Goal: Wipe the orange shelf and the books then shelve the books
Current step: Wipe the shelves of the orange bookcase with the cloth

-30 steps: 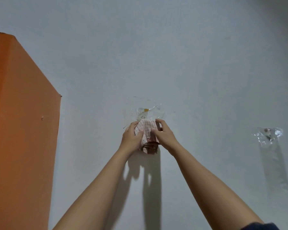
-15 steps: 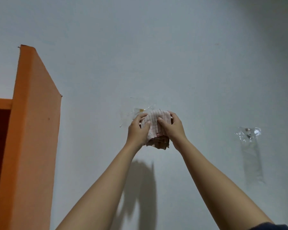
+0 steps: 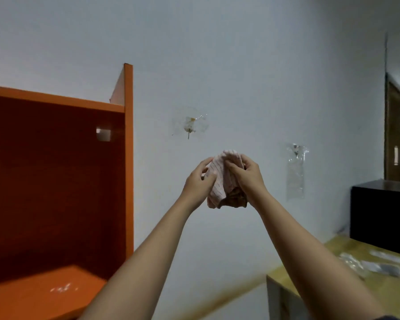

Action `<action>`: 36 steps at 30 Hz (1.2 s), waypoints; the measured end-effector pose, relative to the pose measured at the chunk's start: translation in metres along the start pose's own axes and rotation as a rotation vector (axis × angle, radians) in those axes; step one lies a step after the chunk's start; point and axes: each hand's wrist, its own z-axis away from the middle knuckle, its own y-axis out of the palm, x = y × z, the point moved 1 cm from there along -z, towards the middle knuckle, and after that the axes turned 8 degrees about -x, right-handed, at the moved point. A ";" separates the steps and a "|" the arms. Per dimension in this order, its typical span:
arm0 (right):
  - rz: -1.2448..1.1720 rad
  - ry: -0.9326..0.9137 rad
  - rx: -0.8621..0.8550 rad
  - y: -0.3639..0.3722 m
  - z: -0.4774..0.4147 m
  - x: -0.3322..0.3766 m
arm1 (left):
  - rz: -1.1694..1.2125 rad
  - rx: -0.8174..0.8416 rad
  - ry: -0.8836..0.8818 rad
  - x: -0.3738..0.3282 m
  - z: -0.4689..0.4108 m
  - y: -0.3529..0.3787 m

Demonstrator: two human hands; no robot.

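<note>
— What's on your left?
— The orange shelf (image 3: pixel 56 105), standing against the white wall (image 3: pixel 240 54). Its lower board (image 3: pixel 32 294) has a few pale specks on it, and there's a small pale square (image 3: pixel 103 133) on the back panel near the right side.

— And the cloth?
— Out in front of me, well to the right of the shelf and below a clear stick-on hook (image 3: pixel 189 125) on the wall. My left hand (image 3: pixel 198 181) has its fingers (image 3: pixel 206 163) curled round the left side of the striped cloth (image 3: pixel 218 181). My right hand (image 3: pixel 248 179) has its fingers (image 3: pixel 231 167) clenched on the bunched right side. The cloth is in the air, touching nothing but my hands.

— Further right?
— A clear plastic bag (image 3: pixel 296 172) stuck on the wall, then a table (image 3: pixel 390 294) with some plastic packets (image 3: pixel 374 266) and a black box (image 3: pixel 383 215) on it, and a brown door (image 3: pixel 394 132) behind
</note>
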 end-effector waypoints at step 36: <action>0.508 0.035 0.471 0.228 0.215 -0.041 | -0.444 -0.194 -0.324 0.086 0.169 -0.282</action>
